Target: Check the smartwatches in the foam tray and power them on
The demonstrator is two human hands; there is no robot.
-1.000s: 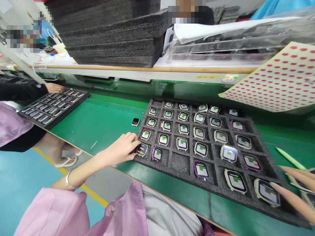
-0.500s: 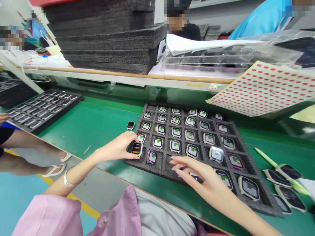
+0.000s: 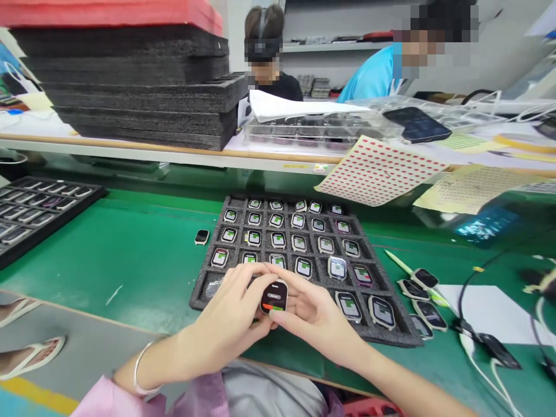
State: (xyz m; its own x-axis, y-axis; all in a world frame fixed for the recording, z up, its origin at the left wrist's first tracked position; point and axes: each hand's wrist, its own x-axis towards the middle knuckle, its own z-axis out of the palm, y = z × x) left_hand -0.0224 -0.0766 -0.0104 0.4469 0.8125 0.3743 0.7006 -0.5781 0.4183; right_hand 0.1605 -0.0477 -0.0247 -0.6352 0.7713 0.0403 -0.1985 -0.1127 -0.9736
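L hand [image 3: 226,315] and R hand [image 3: 310,313] both curled, fingers pinching smartwatch [image 3: 274,296] from either side, held over front edge of foam tray [image 3: 402,327]. Watch screen shows orange/green bars. Rows of watches [image 3: 303,267] in tray cells. Loose watch [image 3: 201,237] on green mat [image 3: 130,260], just left of tray. Bangle [image 3: 141,370] on L wrist.

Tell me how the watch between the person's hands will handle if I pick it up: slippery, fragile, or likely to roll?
The strapless watch is probably stiff and light for its size, as the left hand and right hand hold it easily. Its glossy screen looks slippery and may scratch. Its flat body seems unlikely to roll, and should sit steadily in a foam tray pocket.
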